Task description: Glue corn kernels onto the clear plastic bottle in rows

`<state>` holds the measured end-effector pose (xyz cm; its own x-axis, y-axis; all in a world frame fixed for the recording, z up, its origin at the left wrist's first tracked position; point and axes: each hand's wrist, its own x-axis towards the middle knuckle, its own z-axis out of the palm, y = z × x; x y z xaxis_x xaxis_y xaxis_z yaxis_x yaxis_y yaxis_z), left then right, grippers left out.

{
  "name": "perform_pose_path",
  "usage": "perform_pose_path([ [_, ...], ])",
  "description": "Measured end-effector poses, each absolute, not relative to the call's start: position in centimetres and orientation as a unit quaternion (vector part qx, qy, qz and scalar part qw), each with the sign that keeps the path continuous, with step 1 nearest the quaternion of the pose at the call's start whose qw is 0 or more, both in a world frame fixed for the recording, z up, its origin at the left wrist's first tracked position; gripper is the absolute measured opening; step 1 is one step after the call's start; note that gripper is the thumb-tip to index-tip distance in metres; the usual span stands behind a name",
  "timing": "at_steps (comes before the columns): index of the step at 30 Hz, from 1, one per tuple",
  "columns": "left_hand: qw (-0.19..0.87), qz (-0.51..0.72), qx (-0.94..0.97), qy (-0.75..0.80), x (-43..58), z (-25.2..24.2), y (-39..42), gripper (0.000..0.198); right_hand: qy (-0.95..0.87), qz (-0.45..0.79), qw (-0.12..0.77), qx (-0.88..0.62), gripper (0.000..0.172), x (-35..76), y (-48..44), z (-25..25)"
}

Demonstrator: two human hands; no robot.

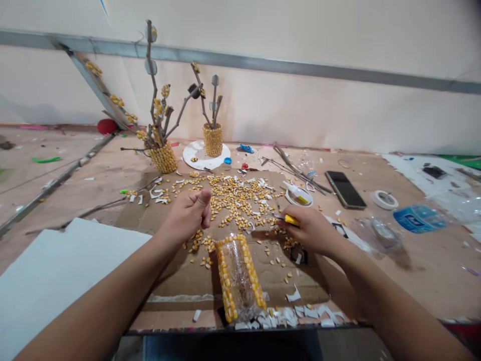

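Observation:
A clear plastic cylinder (240, 278) lies at the front of the cardboard (180, 281), with yellow corn kernels stuck along its sides and rim and a bare see-through strip between. Loose kernels (240, 195) and white paper scraps spread behind it. My left hand (190, 213) is closed above the cardboard's left part, thumb against the bent fingers; whatever it may pinch is too small to make out. To the right, my right hand (306, 225) is wrapped round a yellow-handled cutter (292, 220), its metal end pointing left over the kernels.
Two kernel-covered pots (163, 158) (213, 140) hold twigs at the back. A phone (344, 189), a tape roll (385, 199), a glue bottle (298, 193) and a blue-labelled plastic bottle (419, 218) lie right. White sheets (71, 281) cover the left front.

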<state>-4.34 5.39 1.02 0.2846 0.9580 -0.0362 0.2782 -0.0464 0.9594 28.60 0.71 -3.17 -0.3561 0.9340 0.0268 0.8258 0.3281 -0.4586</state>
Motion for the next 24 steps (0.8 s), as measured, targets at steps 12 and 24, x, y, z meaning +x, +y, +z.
perform_pose_path([
  [12, 0.472, 0.445, 0.614, 0.450, -4.5, 1.0, 5.7, 0.072, -0.803, 0.140, 0.185, -0.549, 0.023, 28.0, 1.0, -5.1],
  [24, 0.508, 0.416, 0.600, 0.458, -5.5, 1.2, 5.7, 0.072, -0.687, 0.012, 0.095, -0.720, 0.069, 36.3, 7.0, -4.6],
])
